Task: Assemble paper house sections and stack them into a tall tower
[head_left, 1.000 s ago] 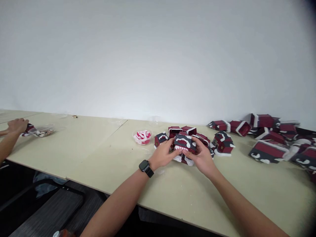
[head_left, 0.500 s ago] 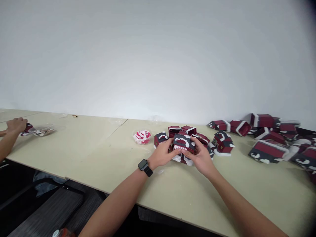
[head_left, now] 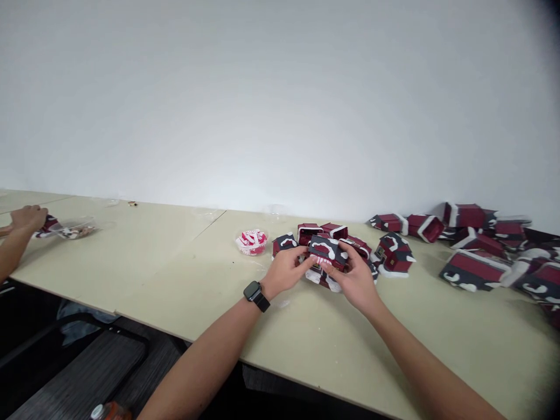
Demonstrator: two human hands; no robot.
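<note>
A small model house [head_left: 324, 247] with a dark grey roof, white snow-like trim and dark red walls is held between my hands. My left hand [head_left: 286, 272], with a black watch [head_left: 256, 294] on its wrist, grips the left side, thumb at the front edge. My right hand [head_left: 357, 282] closes round the right side, its thumb near the other thumb. Between the thumbs shows a red-and-white piece [head_left: 322, 260] along the roof's front edge. Just below and behind are more such houses, partly hidden by my hands.
Left of my hands stands a clear bowl [head_left: 252, 241] of red-and-white pieces. Another house [head_left: 394, 255] stands at right, and a pile of houses [head_left: 475, 268] lies against the wall. Far left, a co-worker's hand [head_left: 28, 218] holds a dark red object beside a clear container [head_left: 79, 227].
My left thumb has drawn back a little from the middle of the house's front edge. The house is turned slightly; both hands keep hold of it.
</note>
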